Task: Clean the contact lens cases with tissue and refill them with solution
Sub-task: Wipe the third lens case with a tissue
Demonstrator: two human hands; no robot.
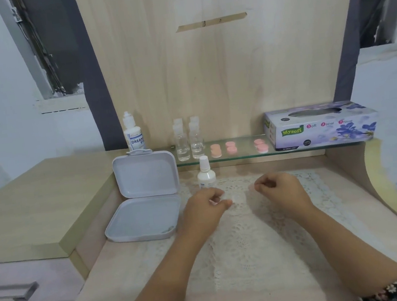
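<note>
Both hands rest on the lace-covered tabletop [255, 256]: left hand [205, 208] pinches a clear lens case [236, 198], steadying it; right hand [281, 190] is curled, apparently empty. Solution bottle [206, 174] stands close behind, tissue box [322, 125] on the shelf [243, 156].

Open lace mat [253, 238] in front, bare toward the near edge and to the right. On the left, blocked by the open white box [145, 196], lid upright. Straight ahead, a small white bottle [205, 173] standing near the left hand [204, 209]. Above the mat's far end, hemmed by the glass shelf [243, 156] crowded with clear bottles [188, 139], pink caps [231, 147] and a tissue box [319, 125].
</note>
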